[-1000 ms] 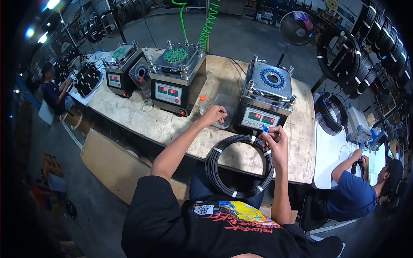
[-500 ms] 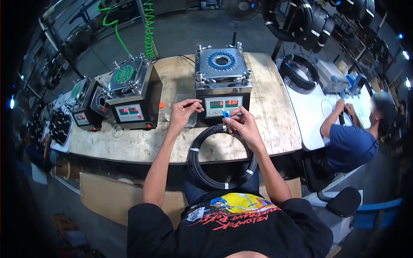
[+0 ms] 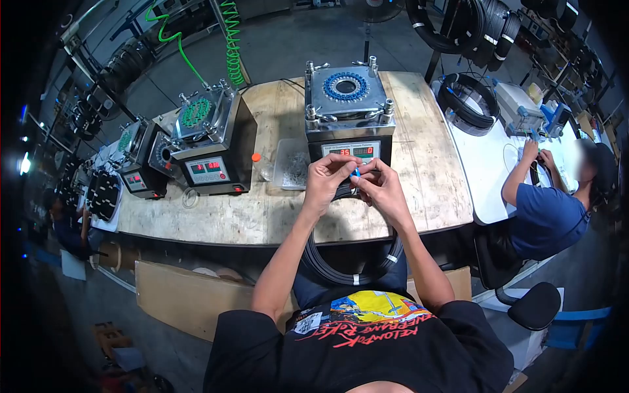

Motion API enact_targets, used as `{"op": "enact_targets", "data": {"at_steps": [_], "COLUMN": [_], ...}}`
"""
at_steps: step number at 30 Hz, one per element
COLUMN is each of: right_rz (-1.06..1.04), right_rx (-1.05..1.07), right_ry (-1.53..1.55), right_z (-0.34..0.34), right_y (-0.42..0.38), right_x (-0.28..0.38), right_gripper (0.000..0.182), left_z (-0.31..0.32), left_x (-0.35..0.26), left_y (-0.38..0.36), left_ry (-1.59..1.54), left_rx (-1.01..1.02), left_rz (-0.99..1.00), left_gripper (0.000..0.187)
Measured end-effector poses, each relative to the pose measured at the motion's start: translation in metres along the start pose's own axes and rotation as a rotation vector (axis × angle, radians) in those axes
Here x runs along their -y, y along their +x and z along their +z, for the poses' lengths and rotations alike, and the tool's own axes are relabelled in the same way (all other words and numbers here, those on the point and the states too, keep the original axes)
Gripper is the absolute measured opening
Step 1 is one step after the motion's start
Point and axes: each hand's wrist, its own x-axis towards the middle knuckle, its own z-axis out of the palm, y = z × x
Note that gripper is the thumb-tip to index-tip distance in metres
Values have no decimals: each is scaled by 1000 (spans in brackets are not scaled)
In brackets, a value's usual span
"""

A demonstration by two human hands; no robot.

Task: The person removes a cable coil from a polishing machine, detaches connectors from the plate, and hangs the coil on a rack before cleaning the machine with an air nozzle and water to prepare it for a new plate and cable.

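Note:
A small blue cable connector (image 3: 356, 174) sits between my two hands in front of the nearest machine. My right hand (image 3: 383, 188) pinches it between thumb and fingers. My left hand (image 3: 325, 186) is closed too, its fingertips meeting the connector from the other side; what they pinch is too small to make out. Below my hands hangs a coil of black cable (image 3: 341, 271), bound with white bands and resting against my lap and the table's edge. Its upper part is partly hidden by my hands.
A polishing machine (image 3: 350, 131) with a ring of blue connectors on top stands just ahead. Left of it are a clear tray (image 3: 292, 165), an orange-capped bottle (image 3: 262, 168) and another machine (image 3: 208, 147) with green connectors. A co-worker (image 3: 547, 196) sits at the right.
My left hand has moved right and closed in on the connector beside my right hand. The front machine's display now reads differently. The whole view has shifted slightly.

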Motion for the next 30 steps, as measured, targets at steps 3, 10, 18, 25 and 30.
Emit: {"op": "enact_targets", "data": {"at_steps": [3, 10, 18, 25, 30], "right_rz": [-2, -8, 1, -5, -20], "right_rx": [-15, -7, -16, -30, -53], "right_ry": [-46, -62, -74, -42, -14], "right_z": [1, 3, 3, 4, 6], "right_y": [0, -2, -4, -2, -2], "right_x": [-1, 2, 2, 3, 3], "right_gripper": [17, 15, 13, 11, 11], "left_z": [-5, -9, -12, -10, -7], "left_x": [5, 2, -3, -6, 0], "left_y": [-2, -2, -3, -4, -7], "left_ry": [13, -8, 114, 233, 215], "left_rx": [-31, -59, -46, -46, -84], "left_rz": [-22, -17, -21, 61, 77], "left_gripper": [15, 15, 11, 16, 14]}}
